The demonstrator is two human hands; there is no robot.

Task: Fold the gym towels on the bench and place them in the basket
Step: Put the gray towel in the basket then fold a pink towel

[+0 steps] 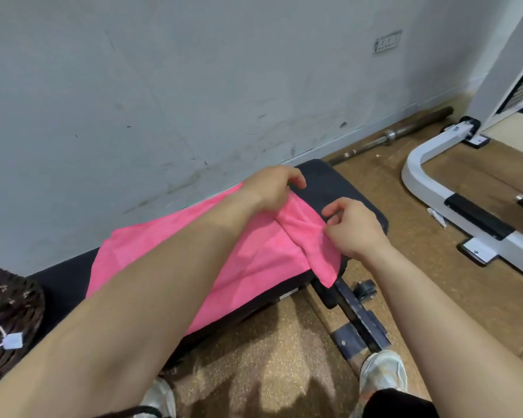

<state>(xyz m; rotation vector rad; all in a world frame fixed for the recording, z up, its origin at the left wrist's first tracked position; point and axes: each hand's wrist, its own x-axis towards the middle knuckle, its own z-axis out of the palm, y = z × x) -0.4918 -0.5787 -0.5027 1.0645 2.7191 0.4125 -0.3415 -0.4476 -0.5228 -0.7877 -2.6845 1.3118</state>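
A pink towel (169, 245) lies spread along the black padded bench (338, 185), its right end bunched and hanging a little over the bench's front edge. My left hand (272, 188) grips the towel's far right corner with curled fingers. My right hand (354, 227) pinches the rumpled near right edge between thumb and fingers. A dark wicker basket (9, 324) with a white tag on a string stands at the bench's left end, partly cut off by the frame.
A grey wall runs right behind the bench. A barbell (390, 137) lies on the floor along the wall. A white machine frame (435, 182) stands on the cork floor to the right. My shoes (384, 372) are by the bench's metal foot.
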